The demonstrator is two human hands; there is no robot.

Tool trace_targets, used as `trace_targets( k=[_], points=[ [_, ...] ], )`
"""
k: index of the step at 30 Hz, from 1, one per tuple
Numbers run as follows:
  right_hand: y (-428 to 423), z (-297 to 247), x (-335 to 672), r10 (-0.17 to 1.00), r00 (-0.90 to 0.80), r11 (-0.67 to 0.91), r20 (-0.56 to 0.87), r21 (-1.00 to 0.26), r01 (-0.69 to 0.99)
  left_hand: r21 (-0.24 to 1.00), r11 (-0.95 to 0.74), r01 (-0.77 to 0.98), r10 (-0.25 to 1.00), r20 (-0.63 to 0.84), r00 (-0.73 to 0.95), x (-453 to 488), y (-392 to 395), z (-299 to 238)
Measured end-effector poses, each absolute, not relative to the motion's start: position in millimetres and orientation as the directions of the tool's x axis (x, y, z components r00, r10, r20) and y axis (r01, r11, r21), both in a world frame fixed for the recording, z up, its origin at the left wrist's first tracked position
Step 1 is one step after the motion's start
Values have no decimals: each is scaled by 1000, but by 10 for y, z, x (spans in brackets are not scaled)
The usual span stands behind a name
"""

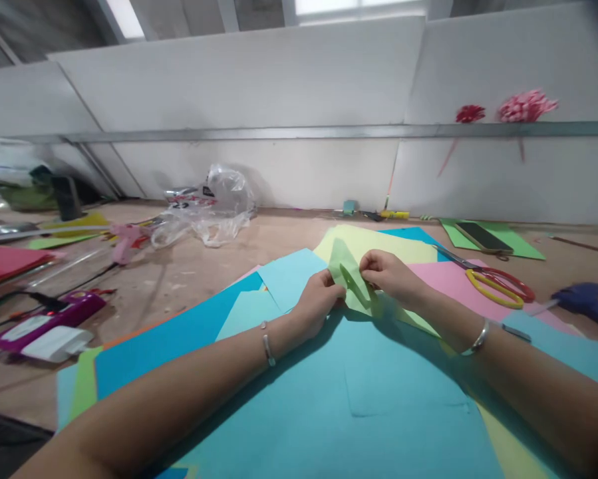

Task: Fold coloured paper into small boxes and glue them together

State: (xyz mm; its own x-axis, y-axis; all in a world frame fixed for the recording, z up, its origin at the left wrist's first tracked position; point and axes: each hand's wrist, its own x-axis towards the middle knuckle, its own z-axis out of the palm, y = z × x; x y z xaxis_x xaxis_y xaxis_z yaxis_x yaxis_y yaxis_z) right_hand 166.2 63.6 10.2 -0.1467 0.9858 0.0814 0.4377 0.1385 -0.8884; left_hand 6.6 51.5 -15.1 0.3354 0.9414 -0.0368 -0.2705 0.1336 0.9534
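A folded piece of light green paper (347, 271) is held up over the stacked sheets, a raised fold showing along its middle. My left hand (320, 298) pinches its left edge between thumb and fingers. On the other side, my right hand (389, 271) has its fingertips closed on the right edge. Below both hands lies a large light blue sheet (403, 386), creased with a rectangular outline. Yellow paper (388, 246) and a smaller pale blue sheet (293, 276) lie just beyond the hands.
Red-and-yellow-handled scissors (498, 283) and a blue glue gun (585, 303) lie at right. A phone (483, 236) rests on green paper. At left are a pink glue gun (126, 243), a purple power strip (54, 319) and cables. A plastic bag (219, 206) sits by the wall.
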Motion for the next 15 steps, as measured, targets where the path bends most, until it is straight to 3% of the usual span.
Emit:
trace_targets(
  k=[4,7,10,13,15],
  points=[
    [553,164,1611,968,-225,203,108,-863,463,987,41,-155,968,-1,252,42,567,-172],
    [484,187,1567,947,-238,318,214,-718,620,995,-41,-87,981,56,183,16,597,-163],
    [456,163,1545,941,-224,335,253,-616,713,994,-50,-94,988,63,141,-3,628,-178],
    [468,138,1552,949,-172,301,263,-601,741,994,-38,-104,987,54,151,-5,650,-212],
    [479,137,1558,958,-123,269,260,-662,700,992,-32,-119,983,53,174,1,653,-223]
  ],
)
